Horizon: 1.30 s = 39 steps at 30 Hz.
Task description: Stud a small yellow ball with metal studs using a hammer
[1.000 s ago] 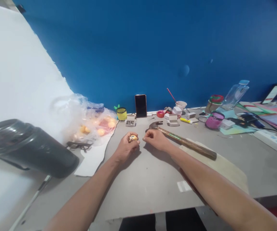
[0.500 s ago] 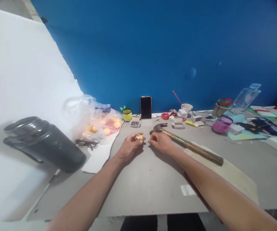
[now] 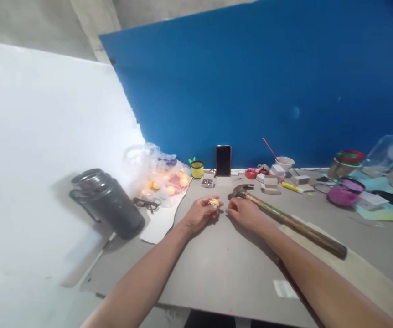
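Observation:
My left hand (image 3: 202, 213) pinches a small yellow ball (image 3: 214, 202) with white and dark bits on its left side, just above the grey table (image 3: 203, 269). My right hand (image 3: 246, 212) rests on the table a short way to the right, its fingers curled with thumb and index together. Whatever lies between those fingertips is too small or hidden to make out. Right behind that hand lies a claw hammer (image 3: 295, 224), its metal head beyond my knuckles and its wooden handle running toward the lower right.
On the left stand a dark flask (image 3: 111, 205), tilted in view, glasses (image 3: 146, 204) and a plastic bag (image 3: 162, 180) of yellow-orange balls. Along the back are a yellow mesh pouch (image 3: 197, 170), an upright phone (image 3: 223, 161), small white boxes (image 3: 271, 186) and a paper cup (image 3: 284, 162).
The view has swung left and up, so everything sits farther right and a little lower. My left hand still pinches the yellow ball, and both hands stay almost in place on the table.

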Motion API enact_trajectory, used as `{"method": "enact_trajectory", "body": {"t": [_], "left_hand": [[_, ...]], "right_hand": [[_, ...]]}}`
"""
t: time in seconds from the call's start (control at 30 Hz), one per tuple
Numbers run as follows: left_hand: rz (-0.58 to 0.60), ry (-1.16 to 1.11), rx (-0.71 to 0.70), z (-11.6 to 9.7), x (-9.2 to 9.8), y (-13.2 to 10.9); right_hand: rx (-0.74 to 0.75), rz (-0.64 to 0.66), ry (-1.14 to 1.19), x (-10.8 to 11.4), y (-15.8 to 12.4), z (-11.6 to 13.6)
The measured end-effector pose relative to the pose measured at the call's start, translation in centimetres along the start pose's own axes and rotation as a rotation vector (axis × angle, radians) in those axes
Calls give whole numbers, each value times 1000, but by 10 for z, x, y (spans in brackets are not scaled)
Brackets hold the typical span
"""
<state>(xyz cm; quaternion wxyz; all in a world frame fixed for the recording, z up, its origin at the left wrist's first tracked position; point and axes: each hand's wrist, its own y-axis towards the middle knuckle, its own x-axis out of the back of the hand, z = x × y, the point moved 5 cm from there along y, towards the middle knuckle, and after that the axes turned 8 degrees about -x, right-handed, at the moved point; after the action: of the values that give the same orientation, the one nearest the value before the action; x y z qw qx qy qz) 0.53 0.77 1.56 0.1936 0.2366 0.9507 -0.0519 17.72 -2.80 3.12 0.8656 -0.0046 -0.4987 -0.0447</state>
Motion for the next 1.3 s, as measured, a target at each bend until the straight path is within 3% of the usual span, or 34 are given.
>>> {"method": "enact_trajectory", "body": {"t": [0.37,0.77,1.17,1.3], "left_hand": [[47,-13,3,6,5,2],[98,-20,8,13,7,5],[39,-34,23,32,11,12],[31,52,-4,32,7,12]], "right_hand": [[21,8,-59,-5,-4,9],[38,56,-70,-16,2,-1],[138,-22,-84,-49,18,-26],[147,-15,-118,-46,18,-26]]}}
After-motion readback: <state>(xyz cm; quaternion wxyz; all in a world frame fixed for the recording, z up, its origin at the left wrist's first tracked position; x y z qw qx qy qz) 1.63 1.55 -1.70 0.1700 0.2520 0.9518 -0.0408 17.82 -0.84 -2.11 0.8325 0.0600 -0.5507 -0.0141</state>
